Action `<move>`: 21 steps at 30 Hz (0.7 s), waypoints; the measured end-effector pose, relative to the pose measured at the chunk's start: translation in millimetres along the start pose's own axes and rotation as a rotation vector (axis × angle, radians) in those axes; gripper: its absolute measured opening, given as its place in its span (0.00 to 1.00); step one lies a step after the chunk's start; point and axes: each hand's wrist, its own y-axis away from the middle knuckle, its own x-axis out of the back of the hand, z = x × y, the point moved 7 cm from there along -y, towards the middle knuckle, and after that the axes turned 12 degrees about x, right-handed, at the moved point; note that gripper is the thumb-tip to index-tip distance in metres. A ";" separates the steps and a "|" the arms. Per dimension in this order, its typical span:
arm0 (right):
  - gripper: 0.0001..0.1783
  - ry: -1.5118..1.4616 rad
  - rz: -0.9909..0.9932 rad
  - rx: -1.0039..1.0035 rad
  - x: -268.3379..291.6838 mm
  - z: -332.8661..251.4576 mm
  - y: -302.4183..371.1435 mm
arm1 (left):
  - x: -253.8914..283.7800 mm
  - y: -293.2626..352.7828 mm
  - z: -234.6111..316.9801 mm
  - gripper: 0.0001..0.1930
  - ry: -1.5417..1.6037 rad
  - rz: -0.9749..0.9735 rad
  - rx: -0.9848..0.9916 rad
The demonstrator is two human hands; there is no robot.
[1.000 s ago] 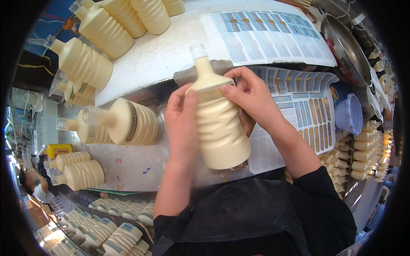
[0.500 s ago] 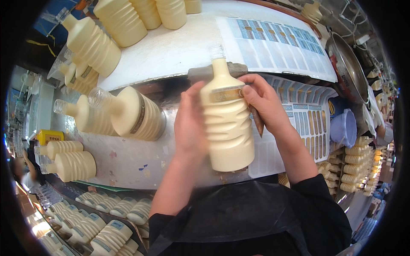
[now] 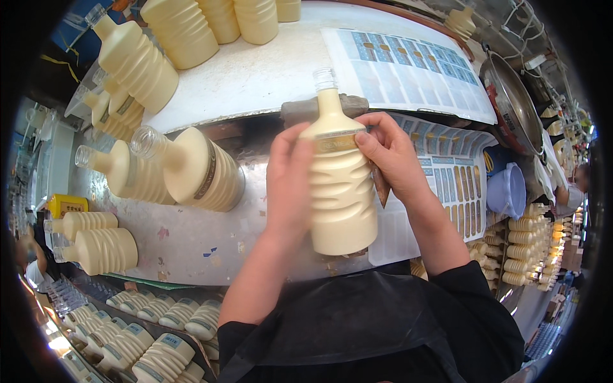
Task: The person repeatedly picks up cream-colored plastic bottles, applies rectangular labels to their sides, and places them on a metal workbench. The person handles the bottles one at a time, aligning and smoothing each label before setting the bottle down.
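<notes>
A cream ribbed bottle point(image 3: 341, 198) with a clear threaded neck is held before me, neck pointing away. A gold-brown label point(image 3: 337, 143) runs across its shoulder. My right hand point(image 3: 393, 153) grips the bottle's right shoulder, its thumb pressed on the label's right end. A brown, pointed flat piece point(image 3: 381, 186) sticks out below that hand; what it is I cannot tell. My left hand point(image 3: 287, 175) is at the bottle's left side, its fingers by the label's left end and smeared by motion. A grey-brown block point(image 3: 303, 112) lies behind the bottle's neck.
Label sheets lie on the white raised board point(image 3: 255, 70) and under my right arm point(image 3: 440, 169). Several cream bottles point(image 3: 204, 169) lie or stand to the left and far left. A metal pan point(image 3: 511, 96) and a lilac bucket point(image 3: 509, 191) are at right. Racks of bottles point(image 3: 163, 357) flank me.
The left hand's fingers have come further over the label's left end. My right hand keeps its grip on the bottle, which has hardly moved. The whole view has shifted slightly.
</notes>
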 end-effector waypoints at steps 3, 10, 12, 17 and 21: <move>0.21 0.028 0.004 -0.005 0.3 -1.9 0.2 | 4.3 -7.0 -0.2 0.16 0.014 -0.045 -0.027; 0.18 0.138 -0.060 0.013 -0.6 -5.9 0.8 | -1.7 -2.9 3.0 0.21 -0.224 0.050 -0.078; 0.19 0.158 -0.060 0.021 -0.4 -5.8 0.6 | 1.4 -4.3 1.8 0.20 -0.242 0.055 -0.096; 0.19 0.120 -0.036 0.011 -2.4 -7.4 0.6 | 7.3 -4.9 -0.5 0.17 -0.113 0.029 -0.065; 0.20 0.045 0.008 0.005 -2.4 -5.6 1.5 | 2.7 -0.9 -2.3 0.18 0.129 -0.042 0.028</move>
